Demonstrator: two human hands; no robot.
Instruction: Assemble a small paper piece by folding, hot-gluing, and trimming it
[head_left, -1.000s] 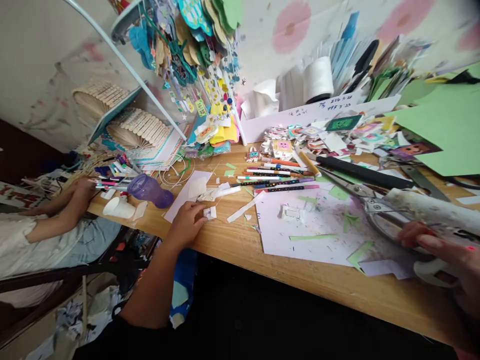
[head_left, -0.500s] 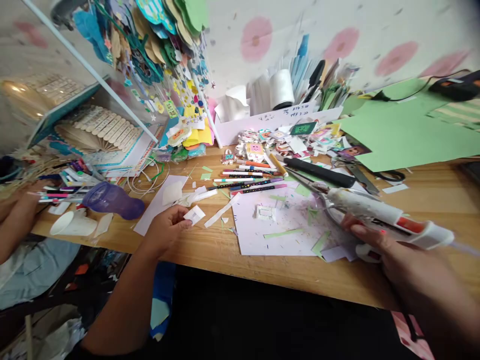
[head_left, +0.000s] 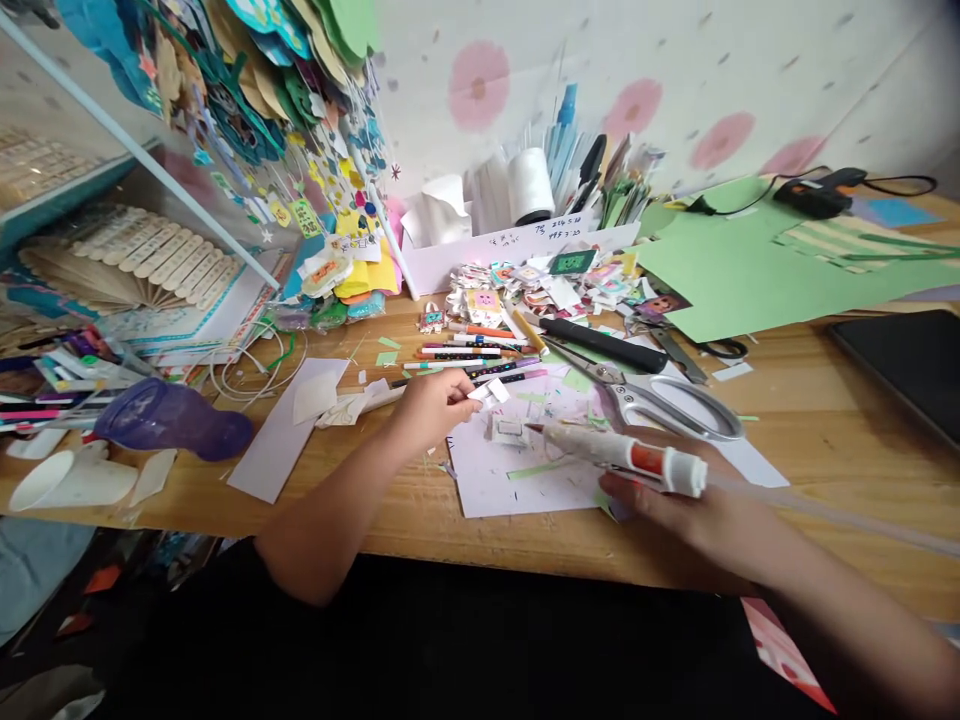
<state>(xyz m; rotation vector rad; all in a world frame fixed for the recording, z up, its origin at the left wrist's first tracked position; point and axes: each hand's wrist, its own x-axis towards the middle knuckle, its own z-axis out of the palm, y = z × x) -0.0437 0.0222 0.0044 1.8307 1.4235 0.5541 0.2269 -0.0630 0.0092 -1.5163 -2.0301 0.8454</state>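
Note:
Between the thumb and fingers of my left hand (head_left: 433,408) is a small folded white paper piece (head_left: 490,393), raised over the pale lilac sheet (head_left: 480,495). My right hand (head_left: 675,505) grips a white glue gun (head_left: 607,447) whose nozzle points left. Close to the nozzle, a small white paper block (head_left: 509,428) lies on the sheet among green paper scraps. Silver-handled scissors (head_left: 660,400) rest just behind the glue gun. Several marker pens (head_left: 472,350) lie beyond my left hand.
A purple cup (head_left: 172,418) and a white paper cup (head_left: 75,480) lie on their sides at left. Cut-paper pieces (head_left: 540,285) are heaped before a white box (head_left: 502,245). Green sheets (head_left: 720,270) and a black tablet-like slab (head_left: 907,375) occupy the right side.
My left hand has moved right with the white paper piece, over the lilac sheet. My right hand has brought the glue gun left, to the paper block. The view has shifted right.

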